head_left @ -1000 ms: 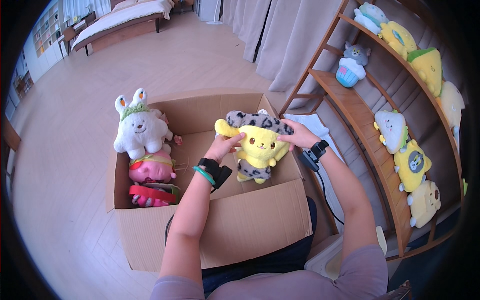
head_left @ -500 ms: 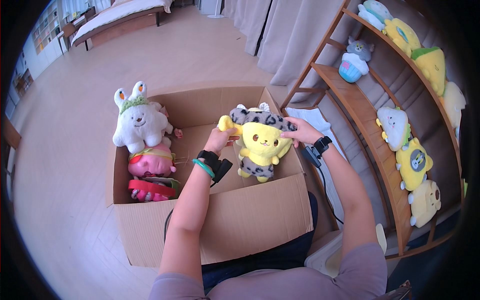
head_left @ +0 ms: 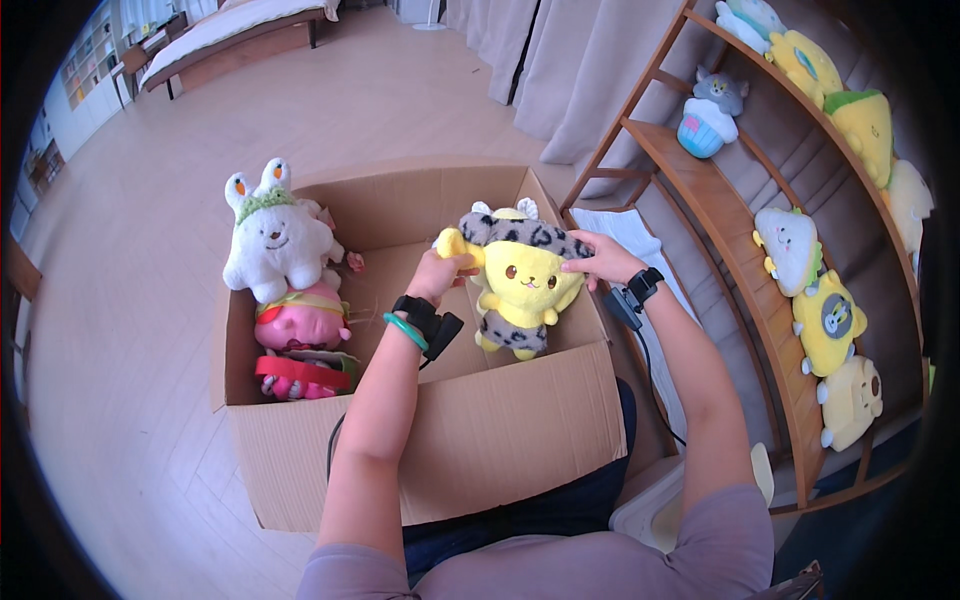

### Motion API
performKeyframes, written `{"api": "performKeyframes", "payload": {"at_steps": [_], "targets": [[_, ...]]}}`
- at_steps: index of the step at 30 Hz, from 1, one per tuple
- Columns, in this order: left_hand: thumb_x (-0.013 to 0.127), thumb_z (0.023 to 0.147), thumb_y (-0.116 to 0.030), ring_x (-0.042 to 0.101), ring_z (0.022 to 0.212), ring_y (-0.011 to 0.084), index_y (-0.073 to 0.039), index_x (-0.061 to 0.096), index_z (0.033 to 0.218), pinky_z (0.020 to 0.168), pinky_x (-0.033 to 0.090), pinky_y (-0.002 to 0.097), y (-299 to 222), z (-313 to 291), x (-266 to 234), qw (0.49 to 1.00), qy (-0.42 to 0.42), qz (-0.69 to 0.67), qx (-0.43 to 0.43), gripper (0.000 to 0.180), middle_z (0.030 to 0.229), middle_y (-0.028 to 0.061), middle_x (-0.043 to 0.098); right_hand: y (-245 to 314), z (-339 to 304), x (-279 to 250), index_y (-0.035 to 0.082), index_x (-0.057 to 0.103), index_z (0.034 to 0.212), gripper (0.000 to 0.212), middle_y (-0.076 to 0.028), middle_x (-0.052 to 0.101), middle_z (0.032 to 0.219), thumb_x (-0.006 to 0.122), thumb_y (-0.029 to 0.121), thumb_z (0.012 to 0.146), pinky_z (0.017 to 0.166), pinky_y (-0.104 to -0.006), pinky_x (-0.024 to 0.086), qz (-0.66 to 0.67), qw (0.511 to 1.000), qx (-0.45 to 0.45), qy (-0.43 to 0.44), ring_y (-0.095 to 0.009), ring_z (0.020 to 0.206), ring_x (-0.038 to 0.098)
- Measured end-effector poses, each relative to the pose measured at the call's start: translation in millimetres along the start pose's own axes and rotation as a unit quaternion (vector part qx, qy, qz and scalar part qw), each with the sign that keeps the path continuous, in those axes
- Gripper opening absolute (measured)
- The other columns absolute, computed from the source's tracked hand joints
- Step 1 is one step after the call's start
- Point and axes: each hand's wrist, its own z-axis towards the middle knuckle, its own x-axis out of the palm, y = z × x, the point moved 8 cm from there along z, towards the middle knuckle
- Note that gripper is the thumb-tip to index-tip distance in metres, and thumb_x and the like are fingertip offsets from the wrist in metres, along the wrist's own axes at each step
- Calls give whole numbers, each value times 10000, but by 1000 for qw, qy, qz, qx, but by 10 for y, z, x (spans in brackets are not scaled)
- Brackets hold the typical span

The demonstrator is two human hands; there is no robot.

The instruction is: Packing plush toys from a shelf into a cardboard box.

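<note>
One yellow plush (head_left: 525, 280), upright at right side of one cardboard box (head_left: 510, 440). Left hand (head_left: 440, 277) closed round its ear (head_left: 452, 243); right hand (head_left: 608, 261) pinches its leopard-print hat (head_left: 530, 236). One white plush (head_left: 280, 248) and two pink toys (head_left: 303, 325) block box's left end. Wooden shelf (head_left: 690, 185), right: eight plush toys (head_left: 786, 252) visible, four per board.

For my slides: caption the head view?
Left hand and right hand hold a yellow plush toy at an open cardboard box.

Mauve sleeves (head_left: 735, 525), black wristbands (head_left: 418, 314), green bangle (head_left: 404, 331)
</note>
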Motion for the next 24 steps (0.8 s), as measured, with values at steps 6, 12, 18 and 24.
{"api": "performKeyframes", "payload": {"at_steps": [6,12,18,24], "targets": [[593,789,-124,589,822,133,-37,496,1093,664,448,256,-26,-20,35,995,-10,83,49,331,966,60,606,1,4,12,9,406,1240,584,-86,566,984,684,109,737,423,-195,438,-2,1000,-7,4,-66,484,522],[681,703,-92,574,857,185,-1,489,1092,755,465,286,21,16,58,982,4,183,52,443,897,112,607,29,-42,108,41,453,1190,542,-59,577,929,699,93,709,433,-211,434,-82,996,-36,-11,-85,491,510],[776,573,-202,584,837,254,-14,582,895,738,456,335,60,-24,111,906,66,413,63,421,874,134,617,-62,-63,141,63,477,1140,560,-112,590,949,742,170,659,550,-287,482,-221,974,42,25,-185,697,591],[773,566,-155,576,731,206,-2,584,946,676,455,310,-40,-6,35,929,17,359,89,451,796,106,614,106,-46,198,61,481,1097,555,-162,590,982,749,216,637,742,-349,467,-356,932,-64,-21,-300,850,592]]}}
